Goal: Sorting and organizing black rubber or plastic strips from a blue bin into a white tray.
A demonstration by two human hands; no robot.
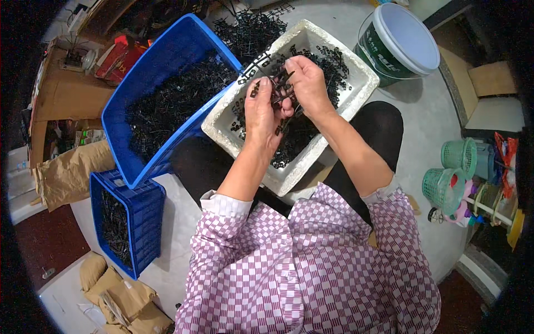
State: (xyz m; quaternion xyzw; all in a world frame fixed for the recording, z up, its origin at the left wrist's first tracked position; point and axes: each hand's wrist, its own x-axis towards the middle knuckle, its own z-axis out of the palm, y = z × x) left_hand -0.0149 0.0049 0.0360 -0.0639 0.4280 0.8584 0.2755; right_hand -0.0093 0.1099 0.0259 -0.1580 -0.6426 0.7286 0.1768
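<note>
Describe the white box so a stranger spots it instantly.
Start at the checked shirt. Beyond it, the left hand and right hand are over a white box of black parts. Unlike the two blue bins, its thick walls are white.

1. Just past 12 o'clock: black pieces [282,88], mostly hidden by the left hand [260,114] and right hand [310,86]. Way too small and tangled to count, tbh.
2. Also 12ish: the foam box [283,181]. Its floor's buried under loose bits [289,153], and both hands block part of that.
3. 10 o'clock: big blue crate [158,61], bottom totally buried.
4. 8 o'clock: smaller blue crate [147,222], partly covered by the bigger one; contents too tiny to make out.
5. Between 7 and 8: paper sacks [130,300], cropped by the bottom edge.
6. 6 o'clock: checked shirt [300,261], cropped there too.
</note>
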